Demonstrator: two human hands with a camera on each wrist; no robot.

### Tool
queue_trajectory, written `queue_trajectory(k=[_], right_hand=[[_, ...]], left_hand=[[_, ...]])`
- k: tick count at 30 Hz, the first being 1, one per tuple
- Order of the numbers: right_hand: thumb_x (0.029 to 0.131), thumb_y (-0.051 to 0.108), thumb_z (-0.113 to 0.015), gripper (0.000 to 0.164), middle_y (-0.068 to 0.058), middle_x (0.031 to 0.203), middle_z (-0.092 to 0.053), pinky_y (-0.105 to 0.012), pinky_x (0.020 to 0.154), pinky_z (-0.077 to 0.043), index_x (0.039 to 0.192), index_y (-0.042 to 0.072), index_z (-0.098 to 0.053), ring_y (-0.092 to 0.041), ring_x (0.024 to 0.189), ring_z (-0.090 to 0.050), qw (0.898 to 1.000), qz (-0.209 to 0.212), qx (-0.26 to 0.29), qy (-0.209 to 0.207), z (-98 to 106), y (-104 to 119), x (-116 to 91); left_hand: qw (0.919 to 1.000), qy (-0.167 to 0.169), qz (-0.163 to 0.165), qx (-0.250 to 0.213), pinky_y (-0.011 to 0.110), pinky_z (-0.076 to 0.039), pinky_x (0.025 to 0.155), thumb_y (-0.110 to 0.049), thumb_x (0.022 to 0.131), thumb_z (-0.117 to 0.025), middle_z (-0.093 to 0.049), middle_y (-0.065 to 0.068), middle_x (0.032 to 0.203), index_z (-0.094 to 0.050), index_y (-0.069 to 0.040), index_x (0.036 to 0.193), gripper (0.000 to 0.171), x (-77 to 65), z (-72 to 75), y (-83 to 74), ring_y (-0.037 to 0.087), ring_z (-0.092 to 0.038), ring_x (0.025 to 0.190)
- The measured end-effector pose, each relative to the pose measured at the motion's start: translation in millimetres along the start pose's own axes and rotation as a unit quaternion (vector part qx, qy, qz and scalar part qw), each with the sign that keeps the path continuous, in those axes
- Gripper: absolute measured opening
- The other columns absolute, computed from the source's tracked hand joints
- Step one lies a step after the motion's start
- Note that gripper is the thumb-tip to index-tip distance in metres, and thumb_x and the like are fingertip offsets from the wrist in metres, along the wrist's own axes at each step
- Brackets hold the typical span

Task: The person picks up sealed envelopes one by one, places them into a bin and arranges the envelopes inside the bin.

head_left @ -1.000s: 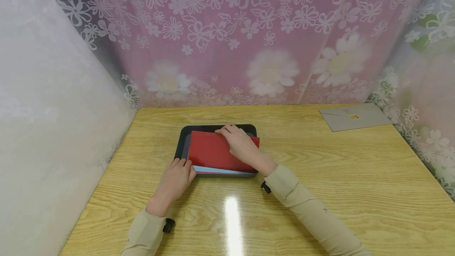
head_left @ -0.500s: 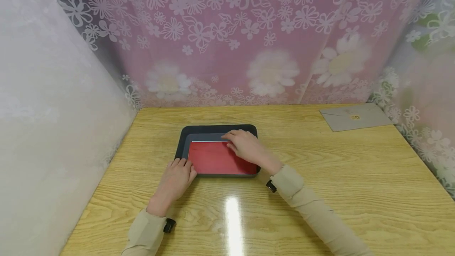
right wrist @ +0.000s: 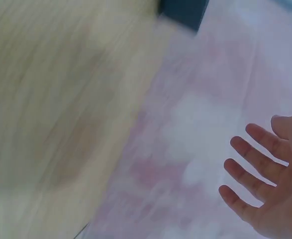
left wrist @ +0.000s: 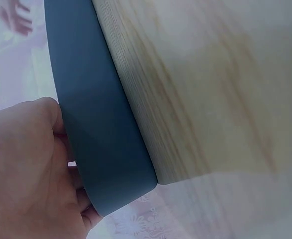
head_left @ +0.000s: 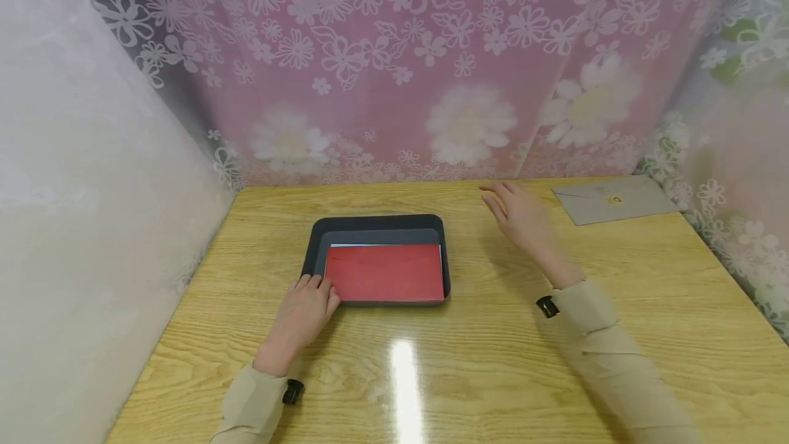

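Note:
At the front left corner of a dark grey tray, my left hand grips the rim. In the left wrist view the fingers of this hand curl over the tray's wall. A red envelope lies flat inside the tray, with a thin pale blue edge of another showing behind it. My right hand, fingers spread and holding nothing, is above the table between the tray and a grey envelope. The right wrist view shows the same right hand slightly bent, palm bare.
The wood-grain table meets a pink floral curtain at the back. A pale sheet closes off the left, and a floral one the right. The grey envelope lies at the back right corner, a gold seal on it.
The red envelope has dropped flat into the tray and my right hand has let go of it. That hand has swung right, towards the grey envelope. The left hand stays on the rim.

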State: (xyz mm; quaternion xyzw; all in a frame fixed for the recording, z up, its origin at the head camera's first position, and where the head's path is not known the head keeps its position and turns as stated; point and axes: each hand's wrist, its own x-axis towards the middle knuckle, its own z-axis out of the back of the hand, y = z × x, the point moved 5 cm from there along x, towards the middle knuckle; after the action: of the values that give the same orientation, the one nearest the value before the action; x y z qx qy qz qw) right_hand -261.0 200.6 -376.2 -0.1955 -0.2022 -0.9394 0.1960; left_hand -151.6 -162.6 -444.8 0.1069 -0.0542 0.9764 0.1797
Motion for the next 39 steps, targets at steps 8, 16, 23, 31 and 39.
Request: queue_trajectory(k=[8,16,23,31,39], right_hand=[[0.109,0.021,-0.044,0.044,-0.036,0.133,-0.049,-0.062,0.084,-0.047,0.144,-0.007,-0.046,-0.052,0.106,-0.057,0.994,-0.086,-0.035,0.059,17.6,-90.4,-32.4],[0.110,0.029,-0.038,0.067,-0.043,0.155,-0.010,-0.077,0.102,-0.025,0.154,-0.015,-0.014,-0.063,0.138,-0.019,0.946,-0.175,-0.053,0.268,9.9,-142.6,-60.7],[0.108,0.024,-0.039,0.062,-0.045,0.152,-0.016,-0.074,0.105,-0.025,0.147,-0.022,-0.025,-0.062,0.138,-0.021,0.928,-0.162,-0.061,0.331,2.6,-148.9,-70.8],[0.106,0.017,-0.046,0.048,-0.046,0.142,-0.036,-0.066,0.106,-0.034,0.131,-0.024,-0.049,-0.061,0.131,-0.037,0.938,-0.117,-0.089,0.313,2.1,-130.2,-68.8],[0.103,0.020,-0.054,0.032,-0.031,0.102,-0.064,-0.057,0.081,-0.051,0.098,-0.010,-0.065,-0.047,0.090,-0.064,0.952,-0.081,-0.084,0.284,-5.0,-98.2,-68.2]], left_hand=[[0.9999,-0.010,-0.002,0.000,0.035,-0.036,0.070,-0.015,0.099,-0.057,-0.048,0.005,0.075,-0.056,-0.008,0.079,0.022,-1.0,-0.1,0.3,0.024,-0.042,0.072],[0.9999,-0.011,-0.006,0.002,0.036,-0.037,0.070,-0.015,0.099,-0.057,-0.049,0.005,0.075,-0.057,-0.008,0.079,0.022,-1.1,2.1,-1.2,0.025,-0.043,0.072],[0.9999,-0.010,-0.009,0.004,0.035,-0.036,0.069,-0.015,0.100,-0.057,-0.047,0.005,0.074,-0.057,-0.008,0.078,0.022,-1.0,3.1,-2.9,0.024,-0.042,0.071],[0.9998,-0.014,-0.010,0.004,0.036,-0.036,0.069,-0.015,0.099,-0.057,-0.048,0.005,0.075,-0.056,-0.008,0.079,0.022,-0.7,2.4,-3.5,0.024,-0.041,0.071],[0.9997,-0.022,-0.011,-0.001,0.036,-0.036,0.069,-0.014,0.099,-0.056,-0.048,0.006,0.075,-0.054,-0.008,0.077,0.023,-0.5,3.5,-2.4,0.025,-0.042,0.071]])
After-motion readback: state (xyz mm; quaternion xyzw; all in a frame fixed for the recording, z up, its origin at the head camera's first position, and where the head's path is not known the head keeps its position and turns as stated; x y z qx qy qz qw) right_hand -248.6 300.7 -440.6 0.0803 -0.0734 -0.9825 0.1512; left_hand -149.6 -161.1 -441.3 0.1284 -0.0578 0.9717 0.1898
